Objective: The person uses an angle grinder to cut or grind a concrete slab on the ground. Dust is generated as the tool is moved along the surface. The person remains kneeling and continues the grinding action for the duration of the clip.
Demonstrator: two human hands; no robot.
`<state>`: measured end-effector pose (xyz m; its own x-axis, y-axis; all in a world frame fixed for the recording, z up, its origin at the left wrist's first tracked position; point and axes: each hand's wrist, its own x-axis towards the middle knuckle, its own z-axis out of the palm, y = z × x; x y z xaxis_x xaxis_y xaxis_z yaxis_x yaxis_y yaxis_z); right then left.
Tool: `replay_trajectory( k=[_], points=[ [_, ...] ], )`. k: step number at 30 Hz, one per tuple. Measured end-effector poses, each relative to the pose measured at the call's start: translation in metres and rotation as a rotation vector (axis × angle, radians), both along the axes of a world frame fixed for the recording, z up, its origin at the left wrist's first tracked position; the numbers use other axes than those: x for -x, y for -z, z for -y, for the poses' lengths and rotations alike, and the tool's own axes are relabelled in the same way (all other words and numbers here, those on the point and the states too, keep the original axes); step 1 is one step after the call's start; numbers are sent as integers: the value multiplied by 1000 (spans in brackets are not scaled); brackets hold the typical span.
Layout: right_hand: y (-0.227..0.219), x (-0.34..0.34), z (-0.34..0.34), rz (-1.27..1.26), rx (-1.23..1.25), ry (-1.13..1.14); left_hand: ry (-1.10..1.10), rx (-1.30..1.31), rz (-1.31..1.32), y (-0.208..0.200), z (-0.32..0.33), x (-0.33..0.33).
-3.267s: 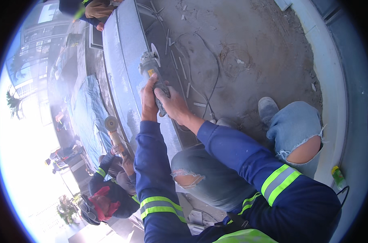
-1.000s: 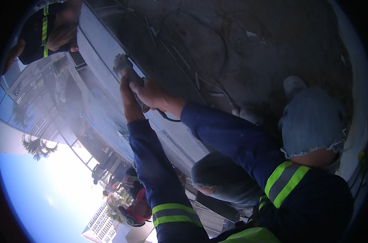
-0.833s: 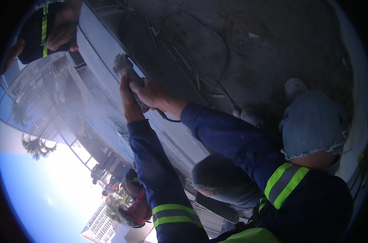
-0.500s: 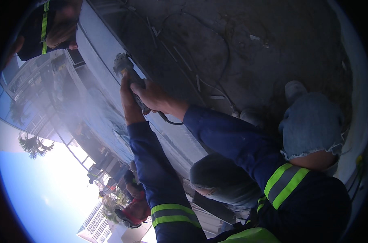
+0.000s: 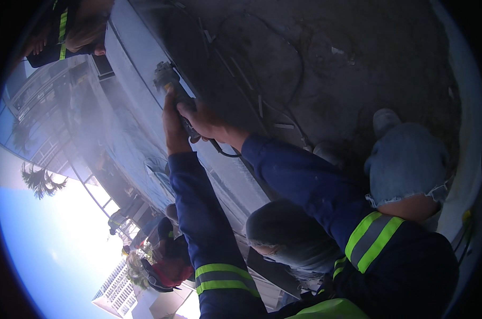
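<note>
Grinder has turned since the earliest frame, its disc now hidden and its head over the pale slab near the edge. Good practice would be a firm two-handed grip with steady, even pressure. Left hand clasps the tool behind its head, right hand further back; the head projects beyond both.

I watch the left hand and right hand wrapped around a grey angle grinder along the pale panel's floor-side edge; a co-worker sits near its far corner, dust hazing beyond the opposite edge.
</note>
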<state>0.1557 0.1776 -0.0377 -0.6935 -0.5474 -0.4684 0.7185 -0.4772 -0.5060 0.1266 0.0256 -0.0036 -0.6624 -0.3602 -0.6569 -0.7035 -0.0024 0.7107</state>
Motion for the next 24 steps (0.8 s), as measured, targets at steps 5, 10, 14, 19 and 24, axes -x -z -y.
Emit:
replay_trajectory(
  k=[5,10,14,19,24],
  points=[
    [0,2,-2,-7,34,-53,-35,70,-20,-2,-12,1],
    [1,2,-5,-11,35,-58,-45,146,-28,-4,-14,-1],
    [0,-4,-7,-31,3,-14,-29,88,-34,-1,-9,-3],
    [5,-4,-3,-49,45,-12,-48,67,-23,4,-2,-6],
    [6,-1,-1,-55,-16,-37,-63,-7,-2,1,-6,-3]
  ],
)
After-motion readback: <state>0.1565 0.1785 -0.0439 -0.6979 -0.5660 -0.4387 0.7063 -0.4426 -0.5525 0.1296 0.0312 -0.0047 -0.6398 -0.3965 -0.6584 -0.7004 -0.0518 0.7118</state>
